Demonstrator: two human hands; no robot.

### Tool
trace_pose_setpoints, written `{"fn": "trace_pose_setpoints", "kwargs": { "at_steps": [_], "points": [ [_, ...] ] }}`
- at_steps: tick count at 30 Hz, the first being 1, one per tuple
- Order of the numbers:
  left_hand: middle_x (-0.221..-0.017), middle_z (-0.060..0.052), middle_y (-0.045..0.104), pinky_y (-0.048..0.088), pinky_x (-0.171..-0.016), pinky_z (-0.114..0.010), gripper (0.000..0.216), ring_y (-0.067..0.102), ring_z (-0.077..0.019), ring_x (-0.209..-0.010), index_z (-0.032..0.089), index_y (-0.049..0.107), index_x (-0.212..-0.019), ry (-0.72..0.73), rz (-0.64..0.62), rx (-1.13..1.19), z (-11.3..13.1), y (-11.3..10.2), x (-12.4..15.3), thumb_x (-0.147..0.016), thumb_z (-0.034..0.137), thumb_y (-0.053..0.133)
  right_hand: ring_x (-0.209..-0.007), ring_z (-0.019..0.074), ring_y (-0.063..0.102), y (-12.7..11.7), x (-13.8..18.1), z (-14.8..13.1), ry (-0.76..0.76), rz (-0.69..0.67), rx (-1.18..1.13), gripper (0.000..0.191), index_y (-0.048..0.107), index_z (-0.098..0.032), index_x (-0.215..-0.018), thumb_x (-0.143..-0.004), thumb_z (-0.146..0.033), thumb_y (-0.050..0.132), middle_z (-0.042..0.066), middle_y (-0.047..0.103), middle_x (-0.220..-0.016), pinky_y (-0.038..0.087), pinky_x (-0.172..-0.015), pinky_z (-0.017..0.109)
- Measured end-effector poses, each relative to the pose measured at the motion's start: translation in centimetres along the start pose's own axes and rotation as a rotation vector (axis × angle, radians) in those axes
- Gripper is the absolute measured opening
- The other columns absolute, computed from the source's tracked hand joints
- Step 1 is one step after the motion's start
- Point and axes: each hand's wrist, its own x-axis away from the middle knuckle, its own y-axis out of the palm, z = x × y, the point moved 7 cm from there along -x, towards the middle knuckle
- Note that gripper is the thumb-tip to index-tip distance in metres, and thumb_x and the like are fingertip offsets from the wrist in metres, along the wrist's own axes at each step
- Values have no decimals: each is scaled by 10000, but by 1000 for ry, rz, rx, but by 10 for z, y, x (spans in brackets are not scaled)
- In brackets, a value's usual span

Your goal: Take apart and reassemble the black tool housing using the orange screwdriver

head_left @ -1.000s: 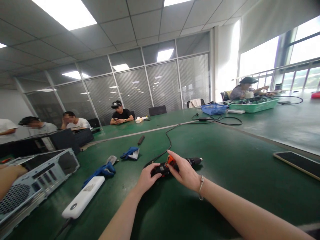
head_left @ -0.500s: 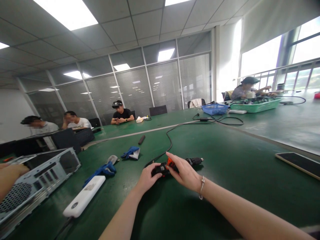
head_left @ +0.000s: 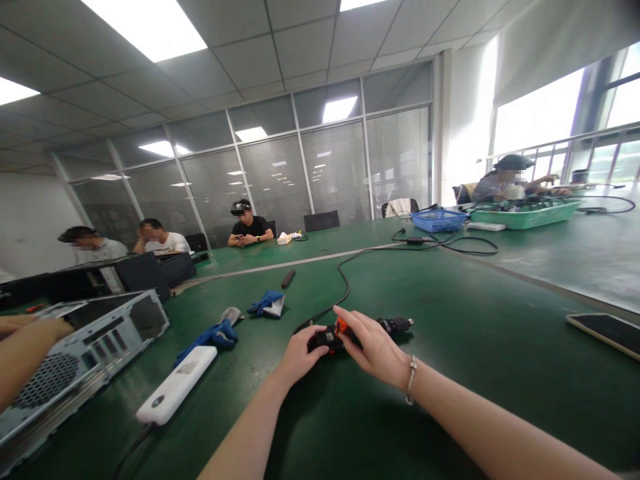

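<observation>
Presently, in the head view, the grip of the left hand (head_left: 297, 357) clasps one end of the black-and-orange drill (head_left: 331, 339), on or just above the tabletop (head_left: 480, 333), the right hand (head_left: 377, 347) clasps its middle, and a tug on the nearby cable (head_left: 346, 280) could twist it loose.

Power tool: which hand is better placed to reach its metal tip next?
Right, I'd judge: the right hand is over the power tool, nearer its metal tip, while the left hand is toward the opposite end.
</observation>
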Motion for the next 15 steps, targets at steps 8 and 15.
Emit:
{"fn": "trace_pose_setpoints", "kwargs": {
  "at_steps": [8,15],
  "points": [
    [-1137,-38,681,455,-952,-345,375,626,-231,-1024,232,632,-1147,24,16,1,2,0,1,-778,188,682,-832,196,597,-5,-2,-3,-8,49,63,359,427,-224,-1306,-952,-264,475,80,623,-961,528,-735,343],
    [-1126,-42,683,455,-947,-348,385,627,-231,-1012,220,625,-1147,21,21,-9,0,0,2,-770,188,694,-946,214,580,-1,-4,-7,-28,-2,32,485,268,-209,-1435,-964,-163,375,110,607,-1079,518,-839,394]
  ]
}}
